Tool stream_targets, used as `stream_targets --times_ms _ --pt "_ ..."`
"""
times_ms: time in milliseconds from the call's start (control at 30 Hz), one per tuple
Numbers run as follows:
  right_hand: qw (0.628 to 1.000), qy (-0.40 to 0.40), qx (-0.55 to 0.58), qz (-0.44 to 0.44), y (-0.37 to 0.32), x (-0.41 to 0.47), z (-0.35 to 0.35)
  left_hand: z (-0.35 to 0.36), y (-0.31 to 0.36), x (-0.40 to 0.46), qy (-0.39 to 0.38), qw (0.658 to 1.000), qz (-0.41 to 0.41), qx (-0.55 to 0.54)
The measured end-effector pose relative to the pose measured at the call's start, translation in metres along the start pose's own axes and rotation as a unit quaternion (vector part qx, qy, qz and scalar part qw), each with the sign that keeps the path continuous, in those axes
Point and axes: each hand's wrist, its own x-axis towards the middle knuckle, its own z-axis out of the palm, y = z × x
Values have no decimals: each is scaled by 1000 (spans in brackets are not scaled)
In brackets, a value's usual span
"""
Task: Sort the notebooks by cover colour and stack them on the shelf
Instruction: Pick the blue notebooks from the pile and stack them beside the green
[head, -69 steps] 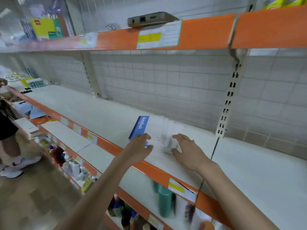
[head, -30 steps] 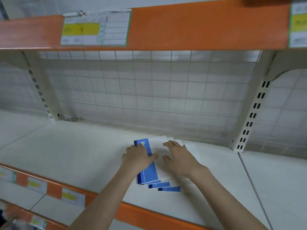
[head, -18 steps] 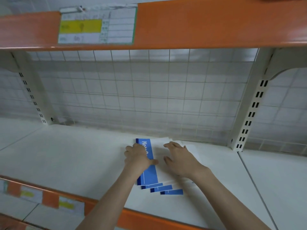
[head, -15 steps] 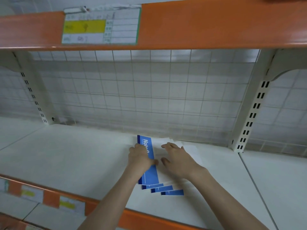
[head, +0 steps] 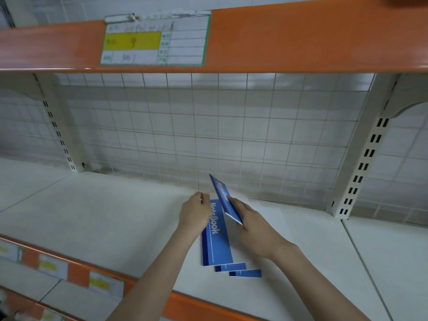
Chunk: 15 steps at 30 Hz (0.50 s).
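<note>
White metal shelf (head: 97, 218) w/ a wire grid back (head: 208, 135) and orange price rail (head: 301, 35) overhead, that's the biggest stuff. On the shelf near the back sits a fanned pile of blue notebooks (head: 216, 246), corners staggered at the front. Right hand (head: 252, 224) grips one lifted notebook (head: 225, 200), tilted up on edge over the pile. Left hand (head: 194, 214) has curled fingers against the pile's left edge; can't tell if it's actually gripping. Imo best move: keep the left as a stop, lay the lifted one flat, then square the edges so it doesn't slide.
</note>
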Motion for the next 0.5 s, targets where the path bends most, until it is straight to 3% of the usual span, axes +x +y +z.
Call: stream_targets --times_ms 67,133,233,367,500 --pt "1000 5 11 5 3 1 -2 1 -9 -2 2 974 35 222" --pt "1000 -14 7 4 4 0 -2 7 -13 -6 -50 958 7 282" --pt "998 -55 -1 4 6 -3 1 18 -11 -9 -70 971 -18 228" --pt "992 -118 -42 27 9 -11 -1 24 -4 -8 -41 967 7 253" --pt "992 -117 -37 34 10 -19 -10 26 -4 -10 -42 988 14 150"
